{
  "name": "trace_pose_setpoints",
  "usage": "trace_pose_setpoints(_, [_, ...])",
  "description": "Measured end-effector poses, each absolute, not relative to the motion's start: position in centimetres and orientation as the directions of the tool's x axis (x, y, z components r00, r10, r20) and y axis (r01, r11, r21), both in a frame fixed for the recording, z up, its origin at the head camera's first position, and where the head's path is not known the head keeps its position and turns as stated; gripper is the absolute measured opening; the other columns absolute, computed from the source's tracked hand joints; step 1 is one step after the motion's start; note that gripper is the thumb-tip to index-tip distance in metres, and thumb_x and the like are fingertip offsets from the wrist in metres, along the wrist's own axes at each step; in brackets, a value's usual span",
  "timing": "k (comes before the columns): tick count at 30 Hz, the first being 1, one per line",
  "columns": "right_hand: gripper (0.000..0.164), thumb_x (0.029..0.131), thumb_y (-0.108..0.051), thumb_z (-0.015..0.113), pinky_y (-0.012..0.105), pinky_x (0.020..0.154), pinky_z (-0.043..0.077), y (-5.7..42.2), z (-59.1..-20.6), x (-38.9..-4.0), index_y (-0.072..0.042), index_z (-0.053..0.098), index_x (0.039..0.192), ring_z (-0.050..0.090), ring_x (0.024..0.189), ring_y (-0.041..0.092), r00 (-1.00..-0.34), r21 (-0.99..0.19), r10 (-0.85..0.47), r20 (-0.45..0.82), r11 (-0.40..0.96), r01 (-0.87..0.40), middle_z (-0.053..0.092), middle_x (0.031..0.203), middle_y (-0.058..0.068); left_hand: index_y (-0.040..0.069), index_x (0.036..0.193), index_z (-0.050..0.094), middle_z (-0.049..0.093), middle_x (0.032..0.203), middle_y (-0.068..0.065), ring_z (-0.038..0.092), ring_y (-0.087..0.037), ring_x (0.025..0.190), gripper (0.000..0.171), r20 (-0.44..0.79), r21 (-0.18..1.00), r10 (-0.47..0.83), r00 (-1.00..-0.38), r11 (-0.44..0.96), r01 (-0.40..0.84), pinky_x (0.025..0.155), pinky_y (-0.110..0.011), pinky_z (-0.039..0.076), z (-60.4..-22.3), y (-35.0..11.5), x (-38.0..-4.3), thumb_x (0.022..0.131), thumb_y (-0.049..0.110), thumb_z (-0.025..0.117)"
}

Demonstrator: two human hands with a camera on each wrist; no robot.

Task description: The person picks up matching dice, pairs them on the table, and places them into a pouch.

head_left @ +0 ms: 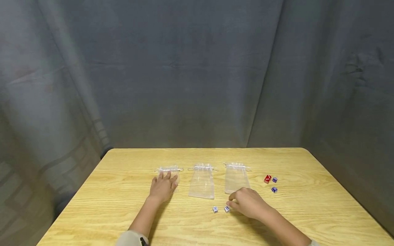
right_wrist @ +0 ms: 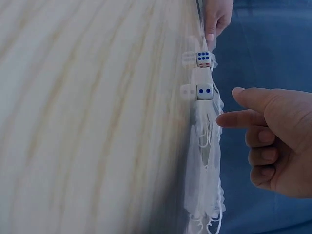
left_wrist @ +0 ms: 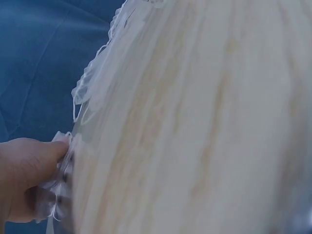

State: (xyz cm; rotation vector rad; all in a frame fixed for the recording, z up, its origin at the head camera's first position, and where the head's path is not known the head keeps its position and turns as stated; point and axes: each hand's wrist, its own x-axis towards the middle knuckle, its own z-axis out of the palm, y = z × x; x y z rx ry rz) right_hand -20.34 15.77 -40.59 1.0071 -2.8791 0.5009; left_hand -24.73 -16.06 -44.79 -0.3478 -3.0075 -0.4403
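Observation:
My left hand (head_left: 162, 188) rests with spread fingers on the leftmost sheer white drawstring pouch (head_left: 170, 169), covering much of it. In the left wrist view the thumb (left_wrist: 46, 153) lies against the gauzy fabric. My right hand (head_left: 247, 202) is low over the table beside a white die (head_left: 226, 209). Its thumb and index finger stand apart with nothing between them, and the other fingers are curled in. To the left sits a second white die (head_left: 215, 209). The right wrist view shows one white die (right_wrist: 204, 91) with two blue pips up close.
A middle pouch (head_left: 201, 186) and a right pouch (head_left: 236, 181) lie flat on the wooden table (head_left: 123, 205). Further right are a red piece with white pips (head_left: 267, 179), a blue die (head_left: 275, 179) and another blue die (head_left: 274, 189). Grey curtains (head_left: 184, 75) surround the table.

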Motion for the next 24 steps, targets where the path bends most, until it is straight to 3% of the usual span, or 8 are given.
trace_pose_setpoints(6, [0.017,0.085,-0.022,0.067,0.02,0.051,0.043,15.7,-40.4,-20.6,-0.007,0.073,0.086,0.056,0.06,0.003,-0.787,-0.289,-0.594,0.166,0.734,-0.615,0.071,0.086,0.004,0.003,0.118,0.062,0.056,0.125,-0.015,0.042,-0.036,0.123,0.032,0.205,0.231,0.218,-0.954,0.936,0.264,0.101,-0.059,0.022,-43.3,-15.6,-24.4,0.096,0.023,0.049])
trace_pose_setpoints(13, [0.016,0.085,-0.023,0.066,0.029,0.064,0.051,15.2,-40.2,-20.7,-0.01,0.074,0.085,0.067,0.079,0.019,-0.78,-0.287,-0.601,0.175,0.726,-0.625,0.071,0.087,0.001,0.006,0.113,0.066,0.062,0.117,-0.008,0.052,-0.029,0.115,0.028,0.328,0.133,0.273,-0.904,0.934,0.331,0.1,-0.055,0.027,-41.0,-14.1,-23.5,0.094,0.024,0.053])
trace_pose_setpoints(20, [0.02,0.087,-0.027,0.063,0.029,0.065,0.052,14.8,-40.5,-20.8,-0.01,0.074,0.085,0.067,0.079,0.017,-0.773,-0.322,-0.608,0.182,0.706,-0.631,0.071,0.089,0.002,0.008,0.108,0.069,0.065,0.112,-0.005,0.055,-0.025,0.112,0.027,0.456,0.047,0.372,-0.808,0.897,0.439,0.099,-0.053,0.031,-38.9,-11.9,-21.6,0.092,0.025,0.056])
trace_pose_setpoints(24, [0.028,0.09,-0.033,0.059,0.025,0.059,0.048,14.6,-40.6,-20.9,-0.01,0.074,0.087,0.062,0.067,0.007,-0.773,-0.384,-0.609,0.178,0.68,-0.624,0.071,0.084,-0.002,0.008,0.108,0.069,0.065,0.112,-0.004,0.057,-0.024,0.111,0.027,0.517,-0.014,0.421,-0.745,0.875,0.485,0.098,-0.051,0.033,-37.9,-10.8,-20.6,0.091,0.026,0.059])
